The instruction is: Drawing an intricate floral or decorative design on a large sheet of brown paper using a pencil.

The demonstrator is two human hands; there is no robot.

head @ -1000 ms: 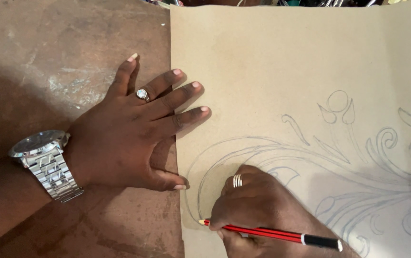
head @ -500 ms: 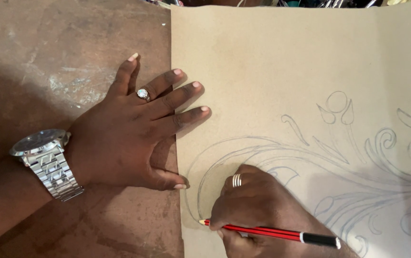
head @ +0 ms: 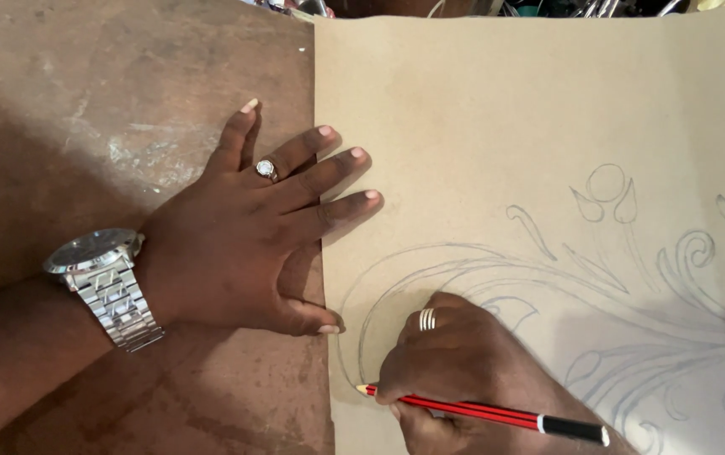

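Observation:
A tan board (head: 497,109) with a pencilled scroll-and-leaf design lies on a brown worktable (head: 85,109). My left hand (head: 253,227) rests flat with fingers spread across the board's left edge, pressing it down; it wears a ring and a silver wristwatch (head: 106,282). My right hand (head: 463,371), with a ring on one finger, grips a red pencil (head: 472,410) with a black end. The pencil tip touches the board near its lower left, at the outer curve of the drawn scroll.
The worktable surface left of the board is scuffed and dusted with pale marks. Cluttered tools and objects show along the far edge at the top (head: 548,7).
The pencil tip and my right hand have shifted very slightly along the curved line. My left hand stays pressed on the board's edge.

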